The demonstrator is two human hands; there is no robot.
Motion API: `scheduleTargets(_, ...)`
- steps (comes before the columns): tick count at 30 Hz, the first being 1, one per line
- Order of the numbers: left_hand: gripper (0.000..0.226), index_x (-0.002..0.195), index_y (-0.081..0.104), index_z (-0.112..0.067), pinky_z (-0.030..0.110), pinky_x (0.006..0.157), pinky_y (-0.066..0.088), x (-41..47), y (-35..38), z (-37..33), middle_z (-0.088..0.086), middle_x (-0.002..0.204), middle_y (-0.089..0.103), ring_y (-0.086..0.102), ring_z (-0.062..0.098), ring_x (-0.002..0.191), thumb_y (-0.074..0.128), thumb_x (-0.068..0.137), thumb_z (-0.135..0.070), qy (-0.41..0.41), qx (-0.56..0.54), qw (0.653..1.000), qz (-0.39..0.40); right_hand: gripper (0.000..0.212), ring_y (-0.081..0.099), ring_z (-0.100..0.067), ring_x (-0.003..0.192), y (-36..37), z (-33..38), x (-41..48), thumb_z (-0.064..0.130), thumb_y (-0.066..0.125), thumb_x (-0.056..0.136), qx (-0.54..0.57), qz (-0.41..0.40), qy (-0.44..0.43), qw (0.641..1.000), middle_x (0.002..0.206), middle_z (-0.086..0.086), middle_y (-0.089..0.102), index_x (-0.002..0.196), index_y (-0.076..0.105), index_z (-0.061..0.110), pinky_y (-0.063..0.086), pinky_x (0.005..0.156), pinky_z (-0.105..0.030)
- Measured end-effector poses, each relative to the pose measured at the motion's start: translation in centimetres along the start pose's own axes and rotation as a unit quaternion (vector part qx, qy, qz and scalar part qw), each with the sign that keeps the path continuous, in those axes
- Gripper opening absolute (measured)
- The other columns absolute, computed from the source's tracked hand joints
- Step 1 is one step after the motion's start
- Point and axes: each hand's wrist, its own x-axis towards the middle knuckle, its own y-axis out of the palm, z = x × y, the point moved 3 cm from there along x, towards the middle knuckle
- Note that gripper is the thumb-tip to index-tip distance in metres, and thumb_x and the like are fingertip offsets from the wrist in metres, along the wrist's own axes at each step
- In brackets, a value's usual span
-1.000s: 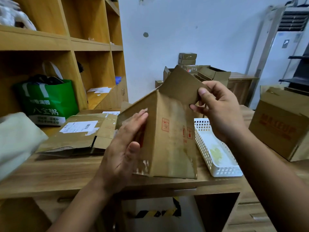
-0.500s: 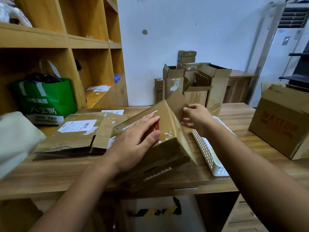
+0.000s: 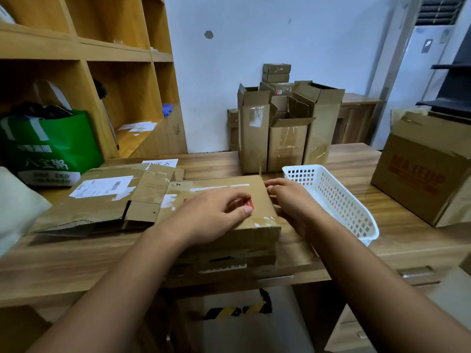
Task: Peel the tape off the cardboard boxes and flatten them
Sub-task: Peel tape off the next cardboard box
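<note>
Fingers (image 3: 226, 200) of the left hand (image 3: 211, 215) lie loosely bent, pressing on top of the collapsed brown cardboard box (image 3: 219, 185), which sits at the front edge of the wooden worktop (image 3: 76, 263), just beside the white perforated plastic basket (image 3: 339, 200). The right hand (image 3: 290, 202) curls at the box's right edge; whether it pinches the cardboard I cannot tell. Best to lean weight through the left palm, crease that edge flat, and check for leftover tape.
</note>
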Motion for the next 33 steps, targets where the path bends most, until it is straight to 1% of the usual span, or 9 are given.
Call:
scheduleTargets(3, 0.042, 0.138, 0.046, -0.052, 0.038, 0.104, 0.042, 0.0, -0.1, 0.1, -0.022, 0.145, 0.049, 0.047, 0.009, 0.128, 0.045, 0.097, -0.06, 0.002, 0.007, 1.0, -0.001, 0.034, 0.065, -0.013, 0.111, -0.3, -1.6, -2.1, 0.01, 0.041, 0.104, 0.016, -0.013, -0.029, 0.999, 0.118, 0.0, 0.07, 0.127, 0.065, 0.017, 0.054, 0.1, -0.039)
scheduleTargets(8, 0.042, 0.139, 0.047, -0.05, 0.028, 0.09, 0.037, 0.1, 0.1, 0.0, -0.023, 0.144, 0.05, 0.047, 0.007, 0.126, 0.045, 0.098, -0.058, 0.012, 0.033, 0.999, -0.009, 0.04, 0.066, -0.005, 0.113, -0.3, -5.4, -4.6, 0.007, 0.041, 0.105, 0.043, -0.012, -0.076, 0.996, 0.117, 0.011, 0.073, 0.122, 0.07, 0.027, 0.052, 0.104, -0.035)
scheduleTargets(11, 0.042, 0.138, 0.048, -0.052, 0.033, 0.101, 0.041, 0.1, 0.2, 0.3, -0.028, 0.146, 0.045, 0.046, 0.005, 0.13, 0.045, 0.097, -0.06, 0.022, 0.028, 0.999, -0.007, 0.047, 0.064, 0.001, 0.115, -0.5, -6.9, -5.3, 0.002, 0.04, 0.105, 0.045, -0.014, -0.102, 0.994, 0.119, 0.015, 0.072, 0.12, 0.069, 0.035, 0.051, 0.105, -0.031)
scheduleTargets(14, 0.041, 0.136, 0.048, -0.057, 0.037, 0.105, 0.042, 0.1, 0.3, 0.6, -0.034, 0.146, 0.041, 0.044, 0.002, 0.129, 0.047, 0.096, -0.062, 0.023, 0.017, 1.0, 0.002, 0.044, 0.064, 0.0, 0.115, -1.1, -7.8, -5.6, -0.001, 0.043, 0.103, 0.024, -0.031, -0.13, 0.991, 0.118, 0.012, 0.072, 0.123, 0.07, 0.028, 0.053, 0.103, -0.031)
scheduleTargets(18, 0.039, 0.134, 0.049, -0.058, 0.031, 0.097, 0.04, 0.2, 0.4, 0.8, -0.043, 0.135, 0.039, 0.041, -0.003, 0.121, 0.049, 0.095, -0.06, 0.023, 0.013, 1.0, 0.001, 0.039, 0.068, -0.003, 0.105, -1.6, -8.6, -6.0, -0.002, 0.049, 0.101, 0.016, -0.05, -0.164, 0.985, 0.105, 0.014, 0.075, 0.108, 0.075, 0.027, 0.056, 0.096, -0.025)
scheduleTargets(20, 0.039, 0.135, 0.05, -0.057, 0.031, 0.098, 0.039, 0.2, 0.4, 0.8, -0.045, 0.132, 0.037, 0.039, -0.006, 0.121, 0.049, 0.096, -0.059, 0.027, 0.013, 1.0, 0.003, 0.039, 0.069, -0.005, 0.101, -1.7, -8.9, -6.0, -0.003, 0.05, 0.101, 0.023, -0.051, -0.176, 0.983, 0.101, 0.013, 0.075, 0.102, 0.075, 0.027, 0.056, 0.092, -0.024)
scheduleTargets(26, 0.038, 0.134, 0.052, -0.055, 0.028, 0.1, 0.038, 0.0, 0.3, 0.9, -0.042, 0.141, 0.039, 0.038, -0.01, 0.124, 0.051, 0.096, -0.056, 0.034, 0.006, 0.999, 0.004, 0.031, 0.071, -0.015, 0.1, -1.8, -8.9, -5.1, -0.011, 0.046, 0.099, 0.118, -0.045, -0.201, 0.971, 0.1, -0.002, 0.075, 0.108, 0.065, 0.011, 0.057, 0.092, -0.03)
scheduleTargets(31, 0.038, 0.134, 0.052, -0.055, 0.026, 0.096, 0.035, -0.1, 0.3, 0.7, -0.042, 0.142, 0.039, 0.04, -0.009, 0.126, 0.05, 0.096, -0.056, 0.034, -0.002, 0.999, 0.005, 0.035, 0.07, -0.017, 0.106, -1.2, -9.1, -4.7, -0.014, 0.047, 0.097, 0.156, -0.051, -0.236, 0.958, 0.106, -0.003, 0.074, 0.108, 0.062, 0.015, 0.055, 0.097, -0.032)
scheduleTargets(33, 0.04, 0.135, 0.051, -0.055, 0.028, 0.098, 0.035, -0.1, 0.3, 0.6, -0.042, 0.143, 0.038, 0.038, -0.009, 0.126, 0.048, 0.096, -0.056, 0.032, -0.002, 0.999, 0.008, 0.039, 0.068, -0.017, 0.109, -1.0, -9.1, -4.7, -0.013, 0.049, 0.097, 0.154, -0.05, -0.247, 0.955, 0.108, -0.002, 0.073, 0.106, 0.064, 0.022, 0.054, 0.098, -0.032)
